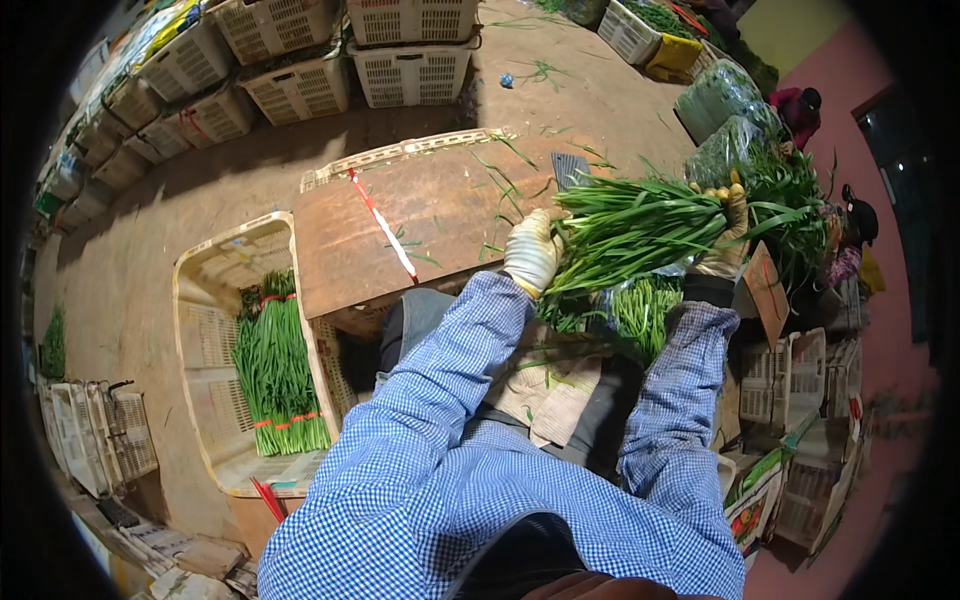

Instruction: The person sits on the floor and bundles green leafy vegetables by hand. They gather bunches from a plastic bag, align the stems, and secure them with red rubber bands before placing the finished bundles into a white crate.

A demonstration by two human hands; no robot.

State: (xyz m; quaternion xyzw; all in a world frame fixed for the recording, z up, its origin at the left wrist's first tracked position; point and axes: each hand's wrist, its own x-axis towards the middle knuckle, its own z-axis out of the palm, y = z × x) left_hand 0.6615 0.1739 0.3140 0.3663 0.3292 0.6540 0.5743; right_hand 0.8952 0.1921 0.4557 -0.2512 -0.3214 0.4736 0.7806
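Observation:
A loose bunch of garlic chives (637,225) stretches between my two gloved hands, above the right end of a wooden board (442,214). My left hand (534,253), in a pale glove, grips the bunch at its left end. At the opposite end my right hand (724,236), in a yellowish glove, holds the leaves; some fingers are hidden behind them. More chives (645,311) lie below the bunch, in front of my lap. Tied bundles of chives (277,360) with red bands lie in the white plastic crate (196,405) on my left.
A red-and-white strip (382,225) crosses the board, near scattered leaves. A dark ridged piece (570,171) sits by its far right corner. Stacked crates (409,75) stand across the floor. Large plastic-wrapped bundles (724,105) and other people (801,116) are at the right. Red strips (268,499) hang beside the crate.

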